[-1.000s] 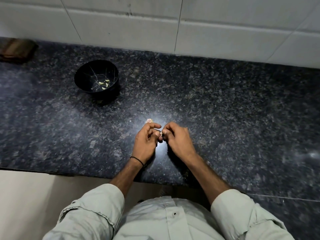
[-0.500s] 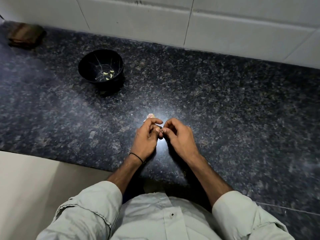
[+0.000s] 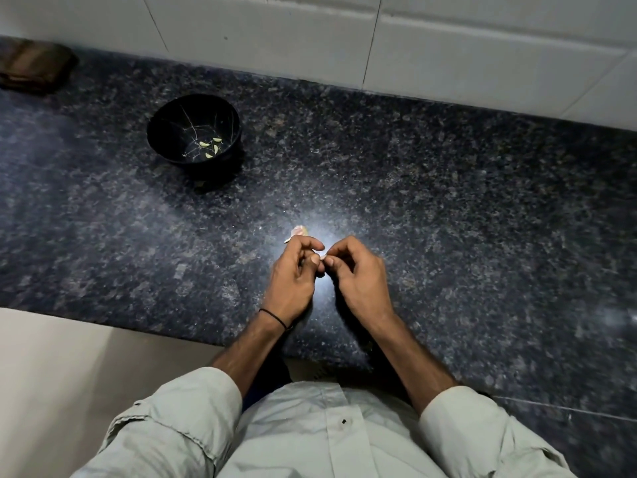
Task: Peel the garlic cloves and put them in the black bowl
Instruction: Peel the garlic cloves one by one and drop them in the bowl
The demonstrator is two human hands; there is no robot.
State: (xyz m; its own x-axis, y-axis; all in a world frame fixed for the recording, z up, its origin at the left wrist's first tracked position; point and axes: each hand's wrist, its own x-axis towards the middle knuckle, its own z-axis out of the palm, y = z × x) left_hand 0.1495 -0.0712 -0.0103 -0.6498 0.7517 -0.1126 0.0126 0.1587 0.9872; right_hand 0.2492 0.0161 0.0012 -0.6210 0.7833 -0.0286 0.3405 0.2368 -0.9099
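Observation:
Both hands meet over the dark granite counter near its front edge. My left hand [image 3: 293,274] and my right hand [image 3: 358,274] pinch one small garlic clove [image 3: 323,256] between their fingertips; only a pale sliver of it shows. Just beyond the left fingers a bit of pinkish garlic skin [image 3: 299,232] lies on the counter. The black bowl [image 3: 220,115] stands to the far left with several pale peeled cloves [image 3: 209,147] at its bottom.
A white tiled wall [image 3: 344,39] runs along the back of the counter. A brown wooden object [image 3: 32,65] lies in the far left corner. The counter's front edge [image 3: 103,322] drops to a pale floor at the lower left.
The hands stay together pinching the clove, with only slight finger shifts. The camera has moved a little, so the bowl sits differently in the view.

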